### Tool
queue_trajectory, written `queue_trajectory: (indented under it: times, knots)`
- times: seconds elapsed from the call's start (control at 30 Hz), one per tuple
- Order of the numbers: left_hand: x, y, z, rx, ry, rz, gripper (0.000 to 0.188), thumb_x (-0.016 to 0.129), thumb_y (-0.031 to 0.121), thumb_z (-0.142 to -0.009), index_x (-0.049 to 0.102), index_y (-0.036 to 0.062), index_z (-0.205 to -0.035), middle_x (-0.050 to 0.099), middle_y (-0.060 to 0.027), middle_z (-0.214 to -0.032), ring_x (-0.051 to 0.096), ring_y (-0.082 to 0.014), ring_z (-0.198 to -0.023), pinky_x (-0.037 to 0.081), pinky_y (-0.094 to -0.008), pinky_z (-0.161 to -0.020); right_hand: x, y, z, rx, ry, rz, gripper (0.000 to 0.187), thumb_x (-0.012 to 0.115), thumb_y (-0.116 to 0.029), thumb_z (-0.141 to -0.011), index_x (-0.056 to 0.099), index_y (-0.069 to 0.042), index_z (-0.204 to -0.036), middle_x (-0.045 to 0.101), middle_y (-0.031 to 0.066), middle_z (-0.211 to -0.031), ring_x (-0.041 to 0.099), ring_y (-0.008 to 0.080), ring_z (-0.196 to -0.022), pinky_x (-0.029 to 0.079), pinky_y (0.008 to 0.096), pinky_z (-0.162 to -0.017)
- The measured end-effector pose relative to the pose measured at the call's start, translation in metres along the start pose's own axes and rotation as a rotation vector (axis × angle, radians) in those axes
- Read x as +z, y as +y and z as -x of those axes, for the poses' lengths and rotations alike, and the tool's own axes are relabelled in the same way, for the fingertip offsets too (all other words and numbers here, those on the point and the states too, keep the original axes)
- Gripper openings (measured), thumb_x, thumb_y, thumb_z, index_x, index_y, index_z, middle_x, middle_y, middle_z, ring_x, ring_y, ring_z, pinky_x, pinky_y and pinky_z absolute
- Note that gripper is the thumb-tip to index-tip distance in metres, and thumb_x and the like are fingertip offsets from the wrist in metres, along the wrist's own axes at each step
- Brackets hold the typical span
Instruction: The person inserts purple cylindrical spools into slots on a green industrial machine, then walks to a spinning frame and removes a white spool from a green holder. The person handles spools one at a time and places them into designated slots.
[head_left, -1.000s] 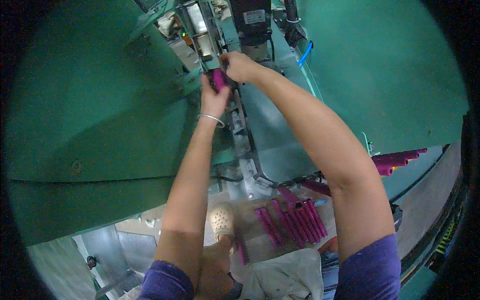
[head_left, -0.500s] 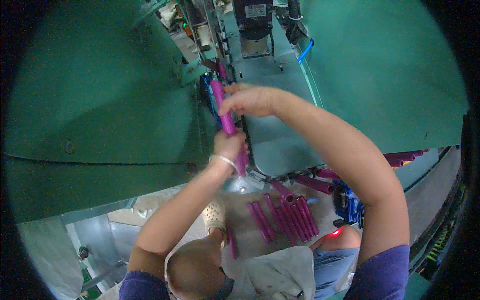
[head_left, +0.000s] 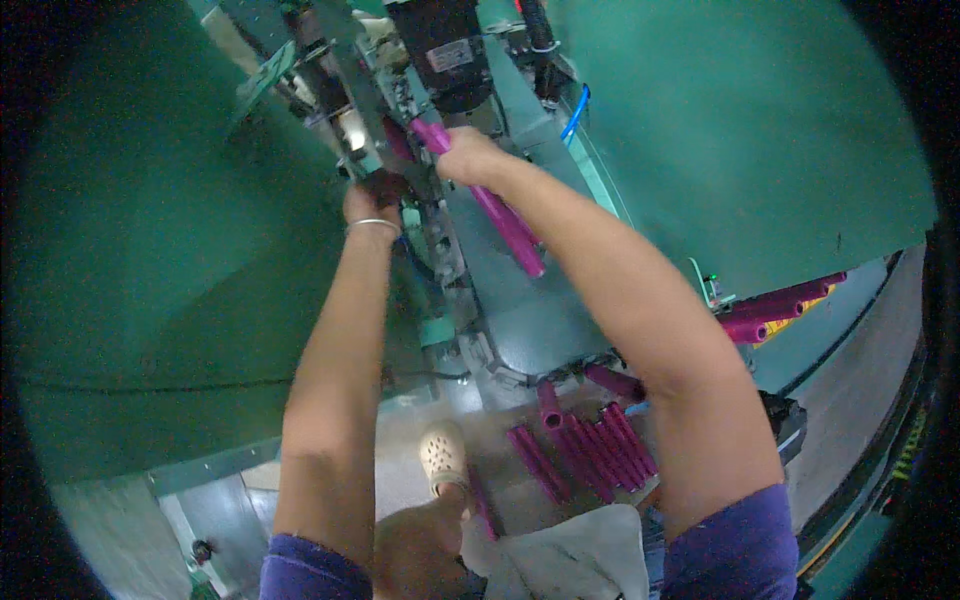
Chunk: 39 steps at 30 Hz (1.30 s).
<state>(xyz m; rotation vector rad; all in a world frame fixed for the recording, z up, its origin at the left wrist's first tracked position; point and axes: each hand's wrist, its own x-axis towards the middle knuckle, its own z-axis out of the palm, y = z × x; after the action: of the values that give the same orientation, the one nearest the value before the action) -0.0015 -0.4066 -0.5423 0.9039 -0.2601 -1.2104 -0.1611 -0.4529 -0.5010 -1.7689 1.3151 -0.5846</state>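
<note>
My right hand (head_left: 468,158) is closed around a long magenta tube (head_left: 512,238). Its far end pokes out beyond the fist, and its near end slants down over the green machine plate (head_left: 535,320). A second tube may lie alongside it; blur keeps me from being sure. To the left, my left hand (head_left: 370,203), with a white band at the wrist, reaches in at the machine's narrow metal mechanism (head_left: 435,240). Shadow and machine parts hide its fingers. Close to that hand, part of another magenta tube (head_left: 398,140) shows inside the mechanism.
A black motor (head_left: 445,60) stands at the far end of the plate. Several magenta tubes (head_left: 600,450) lie below the machine's near edge, and more tubes (head_left: 780,310) rest at the right. Wide green panels (head_left: 180,250) flank the mechanism. A beige clog (head_left: 441,455) is below.
My left hand has let go of the magenta tube and moved forward-left to the mechanism. My right hand has closed on the tube, now tilted over the plate. The view has shifted.
</note>
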Motion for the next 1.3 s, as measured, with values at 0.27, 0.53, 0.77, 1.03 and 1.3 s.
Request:
queue_trajectory:
  times: [0.27,0.53,0.77,1.03,1.3]
  knots:
    - [-0.015,0.026,-0.057,0.186,-0.301,-0.895,0.023,0.065,0.007,-0.067,0.055,0.0067,-0.087,0.057,-0.0045,-0.08,0.054,-0.0195,-0.071,0.046,-0.0332,-0.061,0.016,0.007,-0.043,0.017,-0.213,-0.269,0.025,0.057,-0.005,-0.06,0.055,0.0,-0.084,0.056,0.0106,-0.069,0.055,0.0187,-0.054,0.044,0.0319,-0.05]
    - [0.011,0.015,-0.064,0.13,-0.494,-1.047,0.022,0.06,0.0,-0.07,0.054,0.0076,-0.09,0.057,-0.0046,-0.084,0.055,-0.0208,-0.076,0.047,-0.0314,-0.063,0.022,0.015,-0.05,0.153,-0.381,-0.374,0.019,0.056,-0.003,-0.06,0.054,-0.001,-0.078,0.054,0.0095,-0.07,0.051,0.018,-0.053,0.041,0.0305,-0.048]
    - [0.026,0.032,-0.042,-0.185,-0.461,-0.883,0.024,0.063,0.011,-0.069,0.053,0.0074,-0.092,0.057,-0.0082,-0.086,0.055,-0.0231,-0.077,0.049,-0.0374,-0.067,0.023,0.005,-0.047,0.154,-0.346,-0.482,0.016,0.055,0.001,-0.06,0.053,0.0,-0.076,0.053,0.0092,-0.069,0.051,0.0184,-0.054,0.041,0.0291,-0.047]
    - [0.02,0.038,0.001,-0.57,-0.176,-0.323,0.026,0.052,0.021,-0.081,0.05,0.0036,-0.101,0.056,-0.0141,-0.094,0.056,-0.0274,-0.085,0.05,-0.0466,-0.07,0.018,0.002,-0.037,0.135,-0.49,-0.443,0.018,0.054,0.002,-0.06,0.05,-0.001,-0.078,0.05,0.008,-0.062,0.049,0.0175,-0.051,0.039,0.0296,-0.045]
    - [0.017,0.015,0.027,-0.474,-0.048,-0.297,0.045,0.033,0.049,-0.086,0.044,0.0048,-0.091,0.052,-0.0107,-0.067,0.049,-0.0175,-0.048,0.04,-0.0256,-0.035,0.002,-0.004,-0.022,0.123,-0.444,-0.293,0.016,0.053,0.003,-0.06,0.049,0.001,-0.076,0.053,0.0108,-0.065,0.051,0.0181,-0.05,0.04,0.0294,-0.042]
